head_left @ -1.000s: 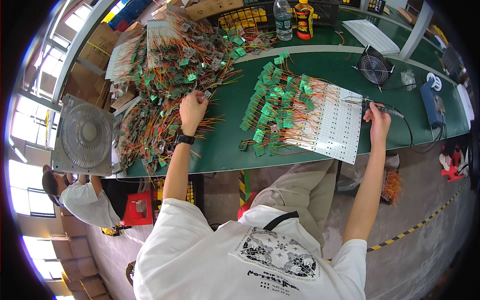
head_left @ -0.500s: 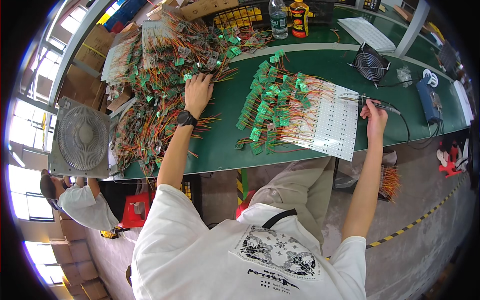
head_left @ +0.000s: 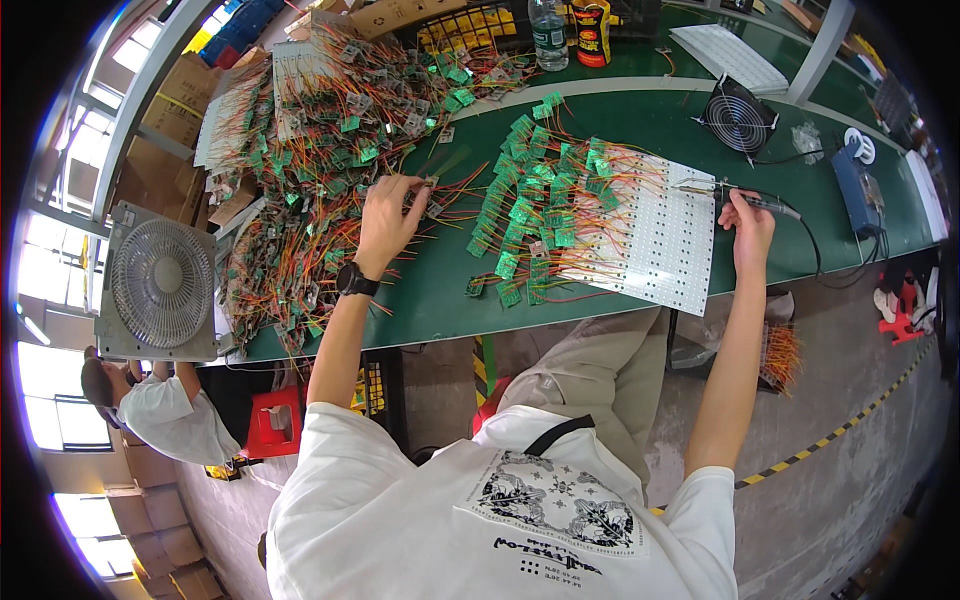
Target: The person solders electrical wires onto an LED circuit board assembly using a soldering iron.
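Left hand on one wired board; right hand gripping one soldering iron.

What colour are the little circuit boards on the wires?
Green, seen in the head view: small circuit boards.

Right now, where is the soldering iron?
In the head view, the soldering iron is on the right side, held in the right hand, its tip over the far corner of the white panel, just in front of the small black fan.

wired boards heap left of the panel; fan behind it.
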Demonstrator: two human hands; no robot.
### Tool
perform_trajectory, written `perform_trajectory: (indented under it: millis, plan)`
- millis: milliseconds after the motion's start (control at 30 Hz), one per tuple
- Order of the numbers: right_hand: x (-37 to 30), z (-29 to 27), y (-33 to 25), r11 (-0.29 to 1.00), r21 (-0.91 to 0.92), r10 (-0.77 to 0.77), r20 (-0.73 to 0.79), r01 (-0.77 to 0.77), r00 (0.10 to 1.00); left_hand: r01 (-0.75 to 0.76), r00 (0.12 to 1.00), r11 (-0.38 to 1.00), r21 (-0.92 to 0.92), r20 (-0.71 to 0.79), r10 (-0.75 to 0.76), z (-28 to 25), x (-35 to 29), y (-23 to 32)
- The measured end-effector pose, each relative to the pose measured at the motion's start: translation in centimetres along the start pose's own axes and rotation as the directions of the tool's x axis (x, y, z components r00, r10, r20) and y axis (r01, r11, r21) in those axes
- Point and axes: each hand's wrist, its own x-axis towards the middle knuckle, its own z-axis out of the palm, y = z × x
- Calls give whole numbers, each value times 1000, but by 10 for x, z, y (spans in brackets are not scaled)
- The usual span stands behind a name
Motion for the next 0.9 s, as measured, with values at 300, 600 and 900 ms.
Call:
perform_trajectory:
  millis: [300,600,900]
  plan:
    - [-1,-2,2,1000,-5,-10,7,10,1000,-5,987,1000,11,162,4,-9,4,-2]
    - [1,-2,1,1000,-7,-12,2,12,1000,-91,935,984,-154,328,138,-33,5,-1]
    - [1,-4,4,1000,-6,0,-5,0,1000,398,913,749,-530,311,-265,-29,10,13]
